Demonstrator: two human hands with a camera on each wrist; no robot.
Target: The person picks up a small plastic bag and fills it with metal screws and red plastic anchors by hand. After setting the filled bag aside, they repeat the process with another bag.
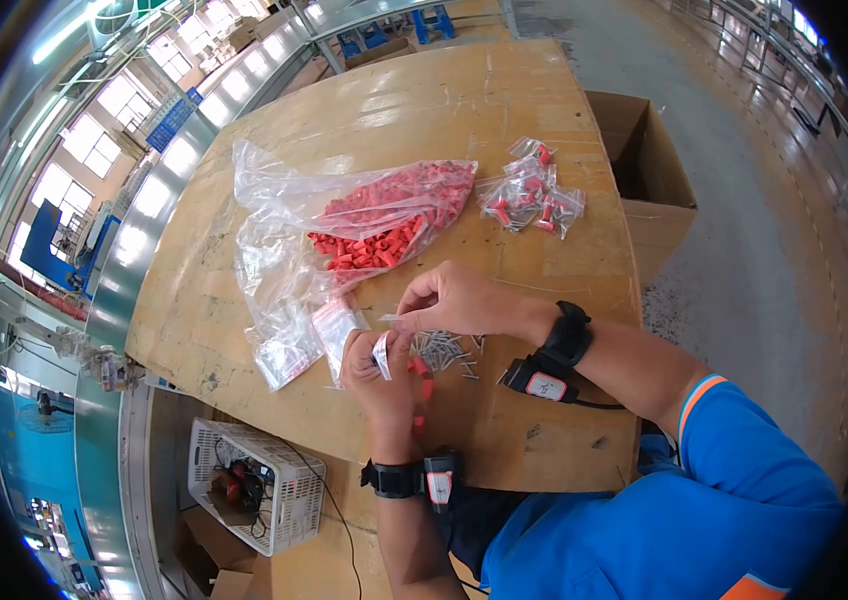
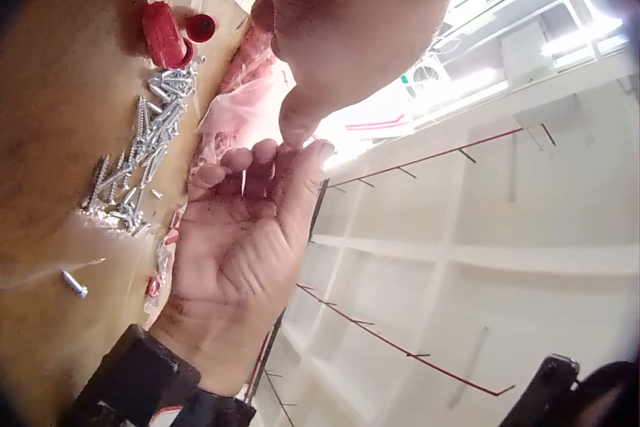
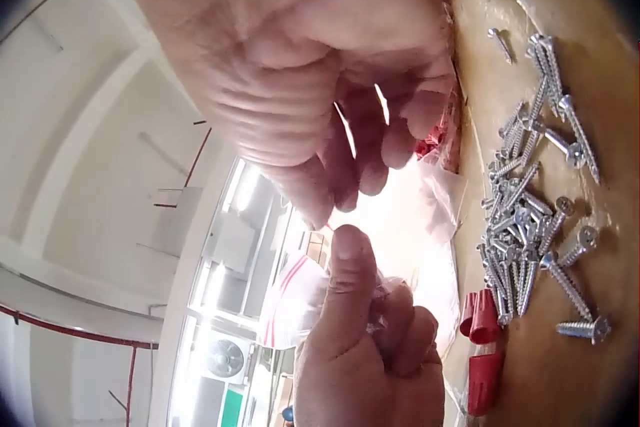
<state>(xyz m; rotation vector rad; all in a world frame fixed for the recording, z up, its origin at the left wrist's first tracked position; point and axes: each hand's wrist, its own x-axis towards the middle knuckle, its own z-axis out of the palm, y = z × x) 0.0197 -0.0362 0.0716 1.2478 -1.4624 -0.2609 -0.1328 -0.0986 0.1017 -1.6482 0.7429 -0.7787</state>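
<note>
Shiny metal screws [image 1: 437,351] lie on a scuffed tabletop [image 1: 534,435]; at their eleven o'clock, red plastic caps [image 1: 369,247] sit in a glossy, crinkled plastic bag [image 1: 279,215]

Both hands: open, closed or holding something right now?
Left hand: closed, holding a small plastic bag.
Right hand: near the bag; whether it pinches anything cannot be told.

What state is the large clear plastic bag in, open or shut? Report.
Open: the bag gapes, leaving some small red plastic pieces uncovered.

Bright w/ daylight thru windows [image 1: 91,147], tube light [image 1: 71,31] glaring, wrist-view bkgds partly blown out, edges warped.
</note>
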